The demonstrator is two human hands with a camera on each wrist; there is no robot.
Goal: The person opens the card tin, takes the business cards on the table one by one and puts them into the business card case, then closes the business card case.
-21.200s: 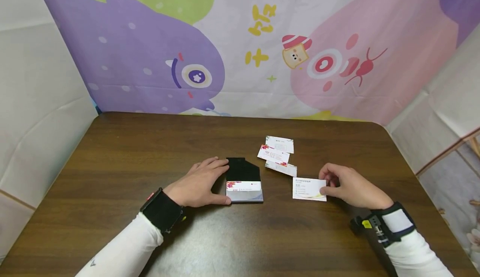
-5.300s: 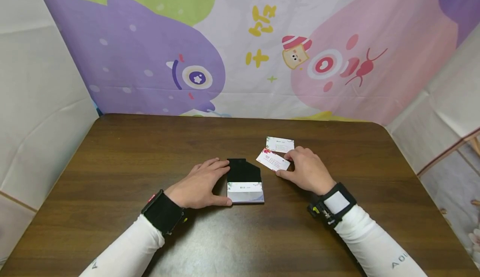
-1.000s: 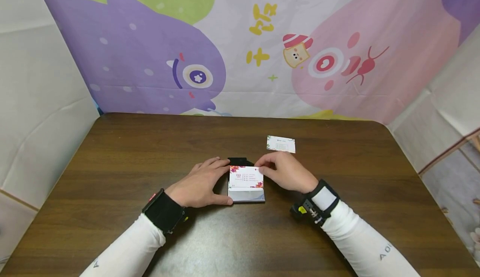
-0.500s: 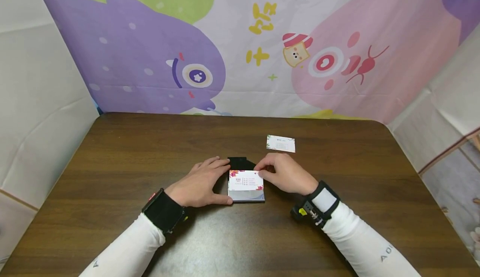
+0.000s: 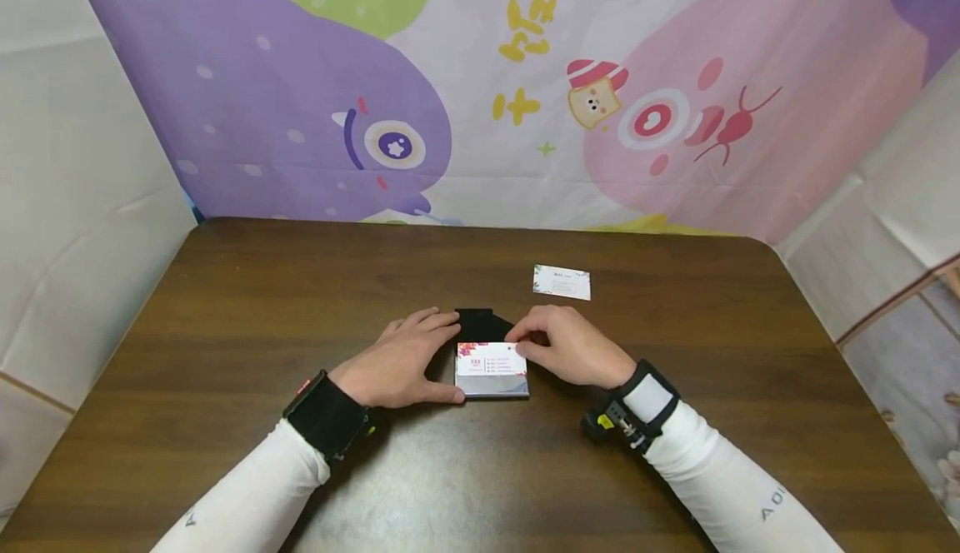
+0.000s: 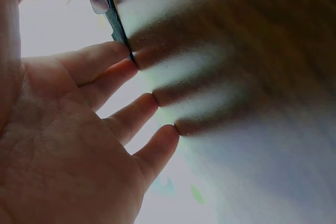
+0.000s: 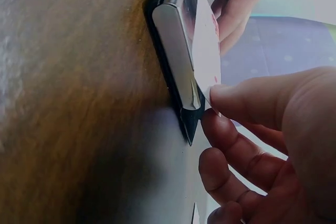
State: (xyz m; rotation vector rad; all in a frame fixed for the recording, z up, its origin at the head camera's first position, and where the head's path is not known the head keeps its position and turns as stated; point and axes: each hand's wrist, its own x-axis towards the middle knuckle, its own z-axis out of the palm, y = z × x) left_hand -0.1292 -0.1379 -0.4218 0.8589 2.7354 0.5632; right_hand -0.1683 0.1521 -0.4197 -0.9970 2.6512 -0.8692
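A business card holder (image 5: 491, 387) with a metal front and a black flap (image 5: 480, 325) folded back lies on the table. My right hand (image 5: 573, 346) pinches the right edge of a white business card (image 5: 491, 360) with red flowers, between thumb and index finger. In the right wrist view that card (image 7: 206, 48) slants into the holder (image 7: 176, 51), partly inside it. My left hand (image 5: 401, 359) lies on the table with fingers spread, its thumb and index fingertip touching the holder's left side. The left wrist view shows the fingertips (image 6: 167, 135) resting on the tabletop.
A single white business card (image 5: 562, 283) with green leaf corners lies on the table behind my right hand. The brown wooden table (image 5: 300, 286) ends at a cartoon-printed cloth (image 5: 510, 186), with pale cloth panels at both sides.
Several loose cards have left the table over these frames; one stays behind. In the last second my right hand has moved the flowered card down, deeper into the holder. My left hand stays in place.
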